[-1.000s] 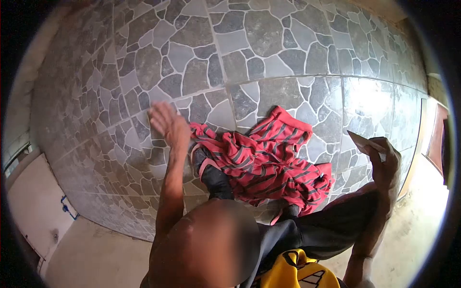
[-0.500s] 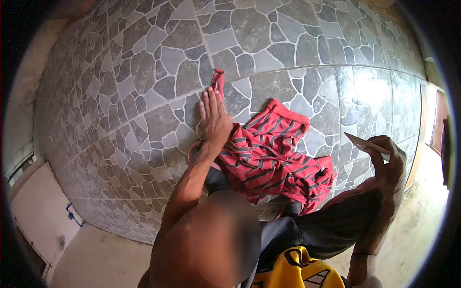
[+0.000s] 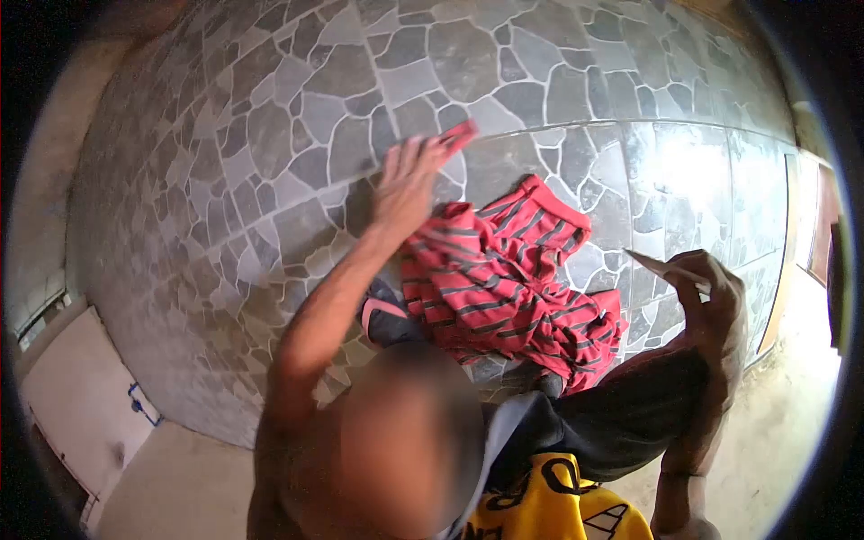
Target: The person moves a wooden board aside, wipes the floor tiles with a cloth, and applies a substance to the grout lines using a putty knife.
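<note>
My left hand (image 3: 407,187) is blurred by motion, its fingers at a narrow red strip (image 3: 459,136) that seems pinched on its thumb side; the thumb is unclear. Close to that wrist lies a crumpled red garment with dark stripes (image 3: 504,288), spread over the stone-patterned floor. At the right, my right hand (image 3: 711,292) pinches a thin, pale, pointed piece (image 3: 652,263) between thumb and fingers, held away from the garment. What the piece is made of cannot be made out. The right forearm is beside a leg in dark cloth.
A dark shoe with a pink mark (image 3: 389,317) stands left of the garment. Yellow cloth with black print (image 3: 549,504) shows at the bottom, beside a blurred rounded shape. The floor (image 3: 270,135) has irregular grey stone shapes. A pale panel (image 3: 81,387) is at the lower left.
My left hand has moved slightly right and up, and the red strip has swung right. The garment near it has shifted, uncovering more of the shoe. My right hand has moved slightly left.
</note>
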`<state>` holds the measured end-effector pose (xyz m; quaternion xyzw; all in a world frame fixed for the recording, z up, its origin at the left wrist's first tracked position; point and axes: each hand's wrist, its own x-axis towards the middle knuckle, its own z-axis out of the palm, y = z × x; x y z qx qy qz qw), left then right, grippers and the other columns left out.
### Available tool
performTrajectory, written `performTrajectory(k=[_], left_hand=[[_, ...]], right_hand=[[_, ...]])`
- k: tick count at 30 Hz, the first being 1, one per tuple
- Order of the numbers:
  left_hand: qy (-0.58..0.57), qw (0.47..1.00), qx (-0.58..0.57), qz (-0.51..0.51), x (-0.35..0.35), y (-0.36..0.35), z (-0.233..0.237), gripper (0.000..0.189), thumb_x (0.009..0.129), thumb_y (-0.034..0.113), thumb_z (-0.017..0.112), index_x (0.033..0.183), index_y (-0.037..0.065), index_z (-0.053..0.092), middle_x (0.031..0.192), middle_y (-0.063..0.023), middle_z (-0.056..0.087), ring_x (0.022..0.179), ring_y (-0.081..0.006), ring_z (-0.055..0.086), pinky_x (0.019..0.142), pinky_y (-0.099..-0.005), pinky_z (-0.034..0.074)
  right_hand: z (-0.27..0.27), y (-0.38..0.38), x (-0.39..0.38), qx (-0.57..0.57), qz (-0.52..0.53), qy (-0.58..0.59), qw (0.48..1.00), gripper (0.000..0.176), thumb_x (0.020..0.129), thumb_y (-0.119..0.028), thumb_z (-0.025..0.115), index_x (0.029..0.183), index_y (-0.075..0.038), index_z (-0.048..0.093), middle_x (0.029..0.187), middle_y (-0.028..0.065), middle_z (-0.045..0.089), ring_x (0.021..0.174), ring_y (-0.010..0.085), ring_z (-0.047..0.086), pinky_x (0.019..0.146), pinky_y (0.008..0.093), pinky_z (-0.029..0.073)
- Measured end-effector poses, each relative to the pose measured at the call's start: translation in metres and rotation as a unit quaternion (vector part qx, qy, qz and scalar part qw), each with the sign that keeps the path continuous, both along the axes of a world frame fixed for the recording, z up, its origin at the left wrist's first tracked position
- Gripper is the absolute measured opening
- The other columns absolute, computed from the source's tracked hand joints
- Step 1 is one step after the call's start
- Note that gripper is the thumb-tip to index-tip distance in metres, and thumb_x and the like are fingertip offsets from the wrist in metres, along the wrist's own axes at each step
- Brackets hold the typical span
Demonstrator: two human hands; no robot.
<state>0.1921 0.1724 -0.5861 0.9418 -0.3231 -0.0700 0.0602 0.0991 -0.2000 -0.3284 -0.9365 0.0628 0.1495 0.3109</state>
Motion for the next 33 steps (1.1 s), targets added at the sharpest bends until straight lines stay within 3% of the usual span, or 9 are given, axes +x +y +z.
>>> performTrajectory(k=[3,6,10,13,18,21,25,29,33], left_hand=[[-0.001,0.996,0.091,-0.016,-0.030,0.085,0.001,0.067,0.086,0.005,0.050,0.152,0.005,0.039,0.160,-0.0111,0.033,0.147,-0.0342,0.030,0.119,-0.0561,0.022],[0.065,0.992,0.104,-0.039,-0.027,0.099,0.010,0.074,0.082,0.004,0.057,0.153,0.004,0.036,0.163,-0.0106,0.029,0.149,-0.0344,0.027,0.121,-0.0548,0.018],[0.010,0.994,0.030,-0.102,0.025,0.032,-0.011,0.066,0.088,0.006,0.049,0.153,0.003,0.035,0.162,-0.0120,0.030,0.149,-0.0343,0.027,0.121,-0.0540,0.021],[0.023,0.987,0.018,-0.155,0.052,-0.004,-0.011,0.068,0.086,0.004,0.051,0.153,0.005,0.037,0.162,-0.0099,0.029,0.149,-0.0340,0.026,0.120,-0.0525,0.022],[0.090,0.971,0.130,-0.178,0.010,0.111,0.021,0.069,0.086,0.012,0.056,0.153,0.006,0.038,0.163,-0.0090,0.027,0.149,-0.0361,0.026,0.120,-0.0549,0.023],[0.124,0.968,0.160,-0.151,0.002,0.120,0.033,0.075,0.083,0.014,0.060,0.154,0.006,0.036,0.164,-0.0091,0.025,0.150,-0.0362,0.024,0.120,-0.0557,0.022],[0.098,0.965,0.129,-0.206,0.030,0.081,0.019,0.074,0.084,0.013,0.058,0.154,0.004,0.034,0.164,-0.0110,0.025,0.150,-0.0373,0.023,0.120,-0.0559,0.020],[0.045,0.962,0.053,-0.264,0.066,-0.018,-0.007,0.072,0.084,0.012,0.056,0.153,0.003,0.035,0.163,-0.0120,0.027,0.149,-0.0368,0.025,0.120,-0.0556,0.020],[0.027,0.958,-0.005,-0.284,0.081,-0.063,-0.019,0.072,0.084,0.013,0.057,0.153,0.002,0.035,0.163,-0.0116,0.027,0.149,-0.0362,0.027,0.121,-0.0551,0.020]], right_hand=[[0.004,-0.013,-0.008,-0.026,-0.031,0.005,0.999,0.007,0.087,-0.002,0.069,0.092,0.001,0.066,0.087,0.0147,0.071,0.076,0.0282,0.070,0.070,0.0342,0.054],[0.014,-0.024,-0.024,-0.116,-0.074,0.013,0.990,0.008,0.086,0.001,0.067,0.094,0.001,0.066,0.090,0.0137,0.070,0.080,0.0278,0.070,0.072,0.0346,0.053],[0.043,0.006,-0.038,-0.074,-0.072,-0.034,0.994,0.007,0.082,-0.001,0.068,0.086,0.001,0.063,0.084,0.0142,0.068,0.077,0.0282,0.067,0.071,0.0350,0.051],[0.051,0.032,-0.038,0.001,-0.076,-0.067,0.995,0.010,0.082,-0.005,0.069,0.086,0.001,0.062,0.083,0.0150,0.068,0.078,0.0295,0.066,0.070,0.0356,0.051],[0.067,0.030,-0.072,-0.098,-0.137,-0.030,0.985,0.013,0.082,-0.006,0.068,0.088,0.002,0.061,0.085,0.0156,0.067,0.078,0.0293,0.065,0.069,0.0358,0.051],[0.089,0.038,-0.101,-0.107,-0.198,-0.015,0.974,0.013,0.083,-0.006,0.067,0.088,0.003,0.060,0.087,0.0162,0.066,0.078,0.0294,0.065,0.070,0.0363,0.051],[0.115,0.056,-0.131,-0.043,-0.264,0.023,0.963,0.011,0.083,0.010,0.059,0.092,0.003,0.059,0.093,0.0162,0.064,0.089,0.0262,0.062,0.082,0.0339,0.049],[0.126,0.081,-0.147,-0.083,-0.320,0.040,0.943,0.013,0.083,0.011,0.058,0.093,0.003,0.058,0.093,0.0164,0.063,0.088,0.0258,0.061,0.081,0.0336,0.048],[0.139,0.107,-0.136,-0.107,-0.367,0.043,0.923,0.013,0.083,0.011,0.058,0.093,0.002,0.058,0.093,0.0157,0.063,0.087,0.0244,0.060,0.080,0.0317,0.047]])
